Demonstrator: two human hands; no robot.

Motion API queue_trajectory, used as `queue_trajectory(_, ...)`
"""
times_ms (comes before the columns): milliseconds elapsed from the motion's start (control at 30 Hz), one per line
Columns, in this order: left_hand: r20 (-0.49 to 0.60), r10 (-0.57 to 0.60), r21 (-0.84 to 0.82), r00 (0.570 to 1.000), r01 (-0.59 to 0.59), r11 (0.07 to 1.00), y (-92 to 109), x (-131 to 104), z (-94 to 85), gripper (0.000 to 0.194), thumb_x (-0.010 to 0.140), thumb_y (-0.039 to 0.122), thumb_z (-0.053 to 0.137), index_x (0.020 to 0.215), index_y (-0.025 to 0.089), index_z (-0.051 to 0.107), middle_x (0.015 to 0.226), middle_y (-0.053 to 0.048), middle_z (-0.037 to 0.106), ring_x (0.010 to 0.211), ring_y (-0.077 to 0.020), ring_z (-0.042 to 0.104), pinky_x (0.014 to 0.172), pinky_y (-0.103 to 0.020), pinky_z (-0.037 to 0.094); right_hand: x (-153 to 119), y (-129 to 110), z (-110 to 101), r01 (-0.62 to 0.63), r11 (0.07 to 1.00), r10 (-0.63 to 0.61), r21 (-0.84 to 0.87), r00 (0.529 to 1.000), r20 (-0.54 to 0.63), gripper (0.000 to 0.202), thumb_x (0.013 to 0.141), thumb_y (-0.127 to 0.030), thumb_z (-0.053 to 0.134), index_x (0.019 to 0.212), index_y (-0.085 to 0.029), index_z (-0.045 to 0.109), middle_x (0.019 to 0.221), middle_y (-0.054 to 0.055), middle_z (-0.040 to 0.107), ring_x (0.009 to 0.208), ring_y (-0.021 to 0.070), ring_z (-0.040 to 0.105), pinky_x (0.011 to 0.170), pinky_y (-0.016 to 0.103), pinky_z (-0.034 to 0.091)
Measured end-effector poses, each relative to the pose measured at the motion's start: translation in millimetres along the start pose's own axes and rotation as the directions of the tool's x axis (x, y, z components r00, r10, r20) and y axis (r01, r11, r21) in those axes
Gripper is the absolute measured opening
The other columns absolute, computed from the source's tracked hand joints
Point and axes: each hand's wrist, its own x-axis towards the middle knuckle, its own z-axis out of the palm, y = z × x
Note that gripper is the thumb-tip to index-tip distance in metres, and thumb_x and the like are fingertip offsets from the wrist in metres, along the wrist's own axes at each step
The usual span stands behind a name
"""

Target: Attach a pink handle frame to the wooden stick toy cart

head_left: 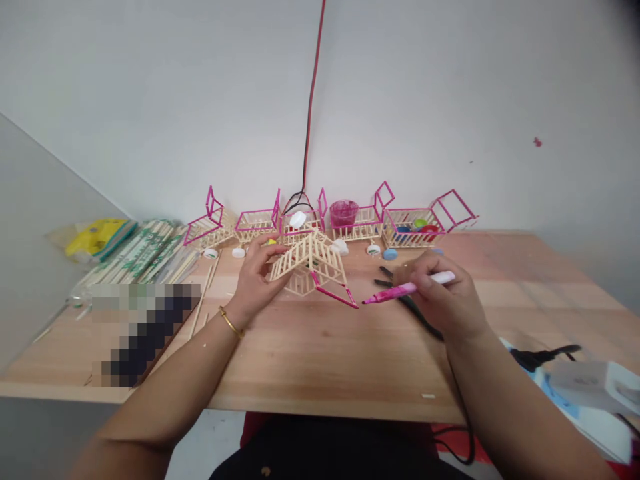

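Note:
My left hand (259,277) grips a small cart model (313,257) built from thin wooden sticks, holding it by its left side above the table. Part of its handle frame (334,293) is coloured magenta; the rest is bare wood. My right hand (445,293) is closed round a pink marker (400,291), its uncapped tip pointing left. That tip is a little to the right of the handle's lower corner, apart from it or barely touching; I cannot tell which. Behind stands a row of similar stick carts (413,228) with magenta rims and handles and bottle-cap wheels.
Bundled sticks in green-and-white wrappers (143,250) and a yellow bag (97,239) lie at the left. Beside them is a blurred-out dark object (150,340). A pink cup (344,213) sits among the carts. Black cable (420,317) and a white-grey device (595,387) are at the right.

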Motion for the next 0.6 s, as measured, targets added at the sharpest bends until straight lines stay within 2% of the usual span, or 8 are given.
queue_trajectory(100, 0.017, 0.026, -0.001, 1.000, -0.026, 1.000, 0.8, -0.2, 0.2, 0.029, 0.087, 0.028, 0.075, 0.113, 0.022, 0.065, 0.132, -0.011, 0.053, 0.129, -0.0233, 0.055, 0.095, -0.037, 0.059, 0.5, -1.5, 3.8, 0.029, 0.995, -0.029, 0.093, 1.000, 0.001, 0.020, 0.092, -0.040, 0.069, 0.080, -0.026, 0.061, 0.062, -0.003, 0.048, 0.059, 0.0155, 0.040, 0.059, 0.032, 0.035)
queue_trajectory(167, 0.026, 0.035, 0.006, 0.999, -0.036, 0.999, 1.9, -0.3, 0.1, 0.030, 0.086, 0.027, 0.075, 0.114, 0.023, 0.065, 0.132, -0.011, 0.053, 0.129, -0.0235, 0.055, 0.094, -0.037, 0.060, 0.0, -2.0, 5.3, 0.014, 0.997, -0.016, 0.079, 1.000, 0.024, 0.019, 0.092, -0.038, 0.069, 0.080, -0.025, 0.062, 0.063, -0.002, 0.050, 0.060, 0.0160, 0.042, 0.059, 0.032, 0.035)
queue_trajectory(333, 0.034, 0.008, -0.002, 0.999, -0.008, 1.000, 3.1, -0.1, -0.9, 0.030, 0.086, 0.028, 0.075, 0.114, 0.023, 0.065, 0.134, -0.011, 0.052, 0.130, -0.0242, 0.054, 0.089, -0.034, 0.062, -2.1, -2.4, 2.2, 0.016, 1.000, -0.016, -0.023, 0.999, 0.040, 0.023, 0.089, -0.040, 0.072, 0.078, -0.023, 0.062, 0.069, 0.000, 0.056, 0.061, 0.0161, 0.047, 0.059, 0.033, 0.038)
queue_trajectory(500, 0.034, -0.021, -0.010, 0.999, 0.022, 1.000, 0.6, -0.4, -1.0, 0.030, 0.086, 0.028, 0.075, 0.113, 0.022, 0.065, 0.133, -0.012, 0.051, 0.130, -0.0233, 0.053, 0.088, -0.032, 0.062, -1.1, -3.4, 1.9, 0.009, 0.997, -0.011, -0.079, 1.000, -0.023, 0.031, 0.087, -0.050, 0.071, 0.074, -0.023, 0.061, 0.063, -0.001, 0.053, 0.057, 0.0159, 0.045, 0.056, 0.032, 0.038)
queue_trajectory(600, 0.044, -0.004, -0.041, 0.999, 0.006, 0.999, -1.6, -1.4, 0.0, 0.032, 0.085, 0.027, 0.075, 0.115, 0.023, 0.065, 0.134, -0.012, 0.051, 0.128, -0.0230, 0.054, 0.089, -0.033, 0.062, -0.6, -4.3, 3.3, 0.009, 0.997, -0.010, -0.073, 1.000, -0.021, 0.027, 0.089, -0.046, 0.070, 0.076, -0.024, 0.061, 0.064, -0.001, 0.052, 0.057, 0.0156, 0.046, 0.056, 0.031, 0.038)
